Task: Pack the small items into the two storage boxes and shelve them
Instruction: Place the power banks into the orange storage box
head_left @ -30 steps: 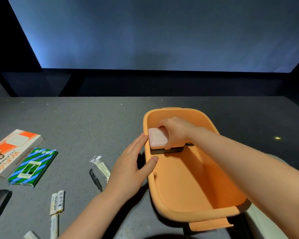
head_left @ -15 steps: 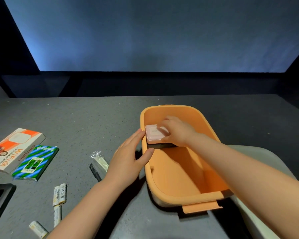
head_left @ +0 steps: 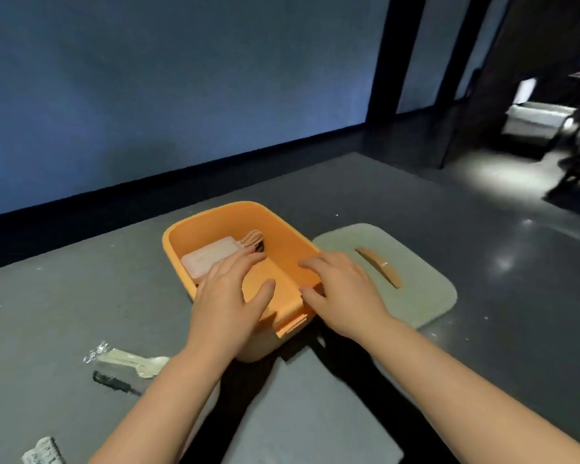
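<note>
Since the right hand (head_left: 344,289) released it, pink case (head_left: 208,257) (flat) lies in orange box (head_left: 282,236).

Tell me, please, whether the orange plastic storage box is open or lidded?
Open: the orange plastic storage box has no lid on, its inside shows, and the grey-green lid lies flat beside it.

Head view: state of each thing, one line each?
Orange storage box: uncovered, upright, holds the pink case.
Pink case: flat inside the box.
Grey-green lid: off, flat on the table.
Left hand: open, on the box rim.
Right hand: open, at the box's right wall.
</note>
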`<state>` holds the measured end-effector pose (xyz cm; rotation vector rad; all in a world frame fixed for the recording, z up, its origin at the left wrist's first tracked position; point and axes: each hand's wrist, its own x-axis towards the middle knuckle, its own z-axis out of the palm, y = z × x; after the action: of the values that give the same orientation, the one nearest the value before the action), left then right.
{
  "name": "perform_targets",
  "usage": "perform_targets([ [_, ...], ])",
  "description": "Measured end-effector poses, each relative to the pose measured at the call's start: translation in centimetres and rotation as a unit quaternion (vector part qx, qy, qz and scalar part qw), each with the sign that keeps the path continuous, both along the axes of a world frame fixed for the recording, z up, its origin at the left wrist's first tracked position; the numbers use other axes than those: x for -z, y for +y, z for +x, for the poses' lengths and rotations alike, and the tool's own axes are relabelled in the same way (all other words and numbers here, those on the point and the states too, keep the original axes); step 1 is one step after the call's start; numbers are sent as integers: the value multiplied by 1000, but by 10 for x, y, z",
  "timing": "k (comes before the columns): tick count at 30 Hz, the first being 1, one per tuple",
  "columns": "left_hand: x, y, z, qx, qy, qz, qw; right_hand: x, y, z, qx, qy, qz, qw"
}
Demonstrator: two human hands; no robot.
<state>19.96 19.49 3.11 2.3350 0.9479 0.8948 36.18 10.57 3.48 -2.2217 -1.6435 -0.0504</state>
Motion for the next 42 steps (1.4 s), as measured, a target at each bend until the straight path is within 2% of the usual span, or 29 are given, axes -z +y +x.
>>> perform_targets([
  [4, 1, -42, 30, 141, 25, 18, 990, 6, -86, 1, 144, 22, 36, 989],
  [8, 4, -108, 66, 265, 16, -5, 964, 8, -186, -6, 281, 31, 31, 959],
  [14, 6, -249, 109, 432, 8, -25, 901, 0, -344, -22, 467, 7, 39, 883],
  [20, 11, -392, 131, 538, 15, -29, 842, 5, -487, -49, 579, 2, 38, 814],
  [26, 30, -509, 153, 563, 34, -61, 823, 27, -597, -51, 614, 27, 9, 789],
  [30, 33, -567, 174, 549, 26, -58, 833, 31, -644, -30, 607, 26, -9, 794],
  [35, 49, -586, 201, 515, 57, -74, 852, 34, -676, -5, 606, 43, -6, 794],
  [42, 73, -578, 254, 465, 75, -29, 881, 59, -687, 48, 618, 65, 11, 783],
])
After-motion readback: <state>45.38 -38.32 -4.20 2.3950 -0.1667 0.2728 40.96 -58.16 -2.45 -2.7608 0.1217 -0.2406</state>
